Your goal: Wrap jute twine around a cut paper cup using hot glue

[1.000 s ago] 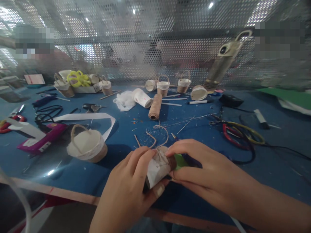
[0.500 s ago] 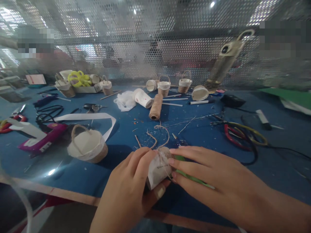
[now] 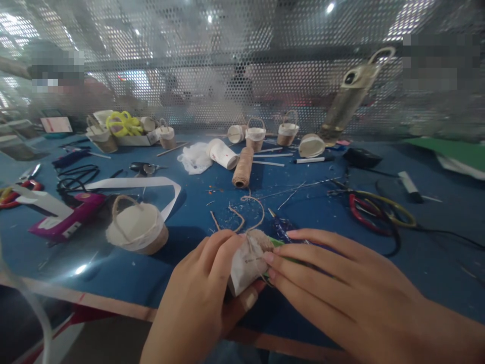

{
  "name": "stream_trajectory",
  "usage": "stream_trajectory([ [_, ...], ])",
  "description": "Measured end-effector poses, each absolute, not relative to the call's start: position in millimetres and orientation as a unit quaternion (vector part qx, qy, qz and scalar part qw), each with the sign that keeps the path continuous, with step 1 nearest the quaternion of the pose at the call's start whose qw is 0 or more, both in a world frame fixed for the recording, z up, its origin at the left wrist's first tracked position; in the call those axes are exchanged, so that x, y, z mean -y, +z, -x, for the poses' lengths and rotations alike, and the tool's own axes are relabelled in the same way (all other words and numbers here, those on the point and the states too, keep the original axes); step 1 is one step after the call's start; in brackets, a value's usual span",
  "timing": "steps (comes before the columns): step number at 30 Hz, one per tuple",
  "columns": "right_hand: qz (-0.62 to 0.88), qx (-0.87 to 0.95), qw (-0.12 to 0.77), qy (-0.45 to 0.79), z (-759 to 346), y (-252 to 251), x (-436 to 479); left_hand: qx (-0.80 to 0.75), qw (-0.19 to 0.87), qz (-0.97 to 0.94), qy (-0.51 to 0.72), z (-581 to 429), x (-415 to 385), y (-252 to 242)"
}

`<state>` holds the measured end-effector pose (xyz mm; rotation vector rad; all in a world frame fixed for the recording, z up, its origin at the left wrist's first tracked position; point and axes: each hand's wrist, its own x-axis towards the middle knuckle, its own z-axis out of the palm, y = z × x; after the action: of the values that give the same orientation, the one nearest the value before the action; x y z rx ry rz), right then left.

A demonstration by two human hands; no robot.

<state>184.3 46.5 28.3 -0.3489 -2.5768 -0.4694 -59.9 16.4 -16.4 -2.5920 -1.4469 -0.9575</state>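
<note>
My left hand [image 3: 204, 278] is closed around a small white paper cup [image 3: 244, 270] lying on its side, with the thumb underneath. Brown twine [image 3: 261, 238] is wound on the cup's right end. At that end my right hand [image 3: 329, 273] presses its fingertips against the twine and cup; its thumb is hidden. A thin green object [image 3: 278, 242] lies under the right fingers, mostly covered. From the cup, a loose strand curls up to the twine spool [image 3: 243, 169]. A dark glittery pen-like tool [image 3: 278, 225] lies just beyond my right fingertips.
To the left stand a twine-handled cup basket [image 3: 138, 227] and a purple glue gun [image 3: 70, 220]. Red-and-yellow-handled pliers [image 3: 369, 215] lie right. Farther back are small baskets [image 3: 255, 136], a white cup [image 3: 223, 154], glue sticks [image 3: 269, 163], a tilted bottle [image 3: 346, 98] and a mesh screen [image 3: 242, 60].
My right hand has shifted slightly down and right, its index finger lifting off the cup. More of the twine-wound end and the glittery tool shows. My left hand stays put.
</note>
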Motion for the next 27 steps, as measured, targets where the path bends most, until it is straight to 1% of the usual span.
stream_trajectory([
  [7,0.124,0.95,0.23,-0.171,-186.1,31.0,-45.0,0.464,0.005,0.831,-0.306,59.4,-15.6,-14.3],
  [14,0.128,0.941,0.256,-0.179,-181.2,30.0,-43.0,0.466,0.02,0.831,-0.302,59.3,-15.7,-14.6],
  [20,0.119,0.944,0.242,-0.191,-184.4,33.3,-43.4,0.463,0.023,0.832,-0.305,59.6,-16.1,-15.7],
  [24,0.144,0.939,0.25,-0.185,-188.2,37.8,-37.2,0.467,0.014,0.829,-0.309,59.6,-16.2,-16.5],
  [27,0.165,0.928,0.277,-0.184,-190.4,37.2,-37.5,0.469,0.005,0.826,-0.312,59.3,-16.3,-17.4],
])
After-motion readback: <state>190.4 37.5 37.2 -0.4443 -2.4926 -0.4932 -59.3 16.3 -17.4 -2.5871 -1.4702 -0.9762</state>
